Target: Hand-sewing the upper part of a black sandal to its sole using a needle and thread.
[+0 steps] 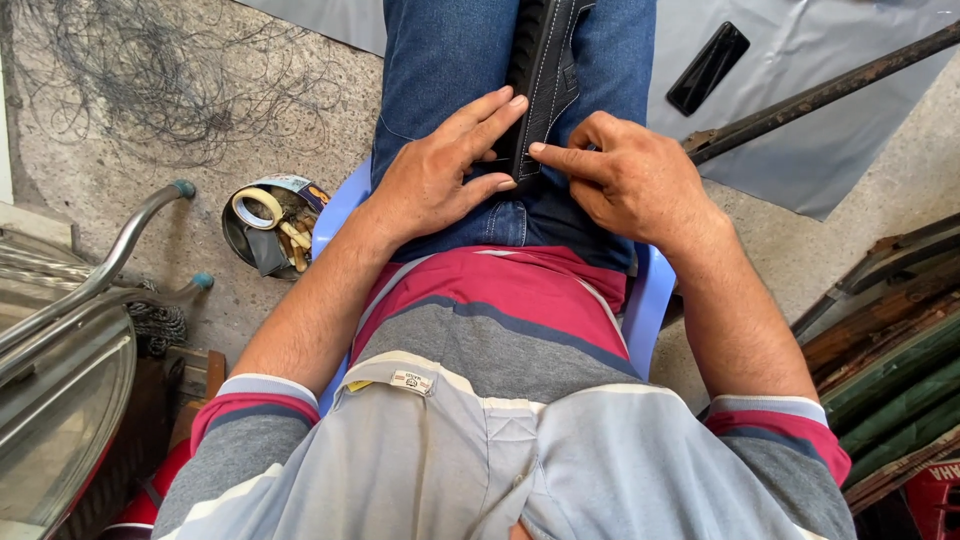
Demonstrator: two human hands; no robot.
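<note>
- The black shoe (pixel 540 80) lies along the lap between the thighs; the left hand (pixel 440 175) presses on its left edge and the right hand (pixel 630 180) pinches its near end, so little room is left between them.
- Left of the blue chair (pixel 335 215), the round tin of tape and oddments (pixel 270 225) stands on the floor, with metal tubes (pixel 110 260) further left.
- To the right, a rusty bar (pixel 820 95) slants over the grey sheet (pixel 830 150), where a black phone (pixel 708 68) lies.
- Stacked boards (pixel 890 350) block the far right.
- Open concrete floor (pixel 130 90) shows at upper left.
</note>
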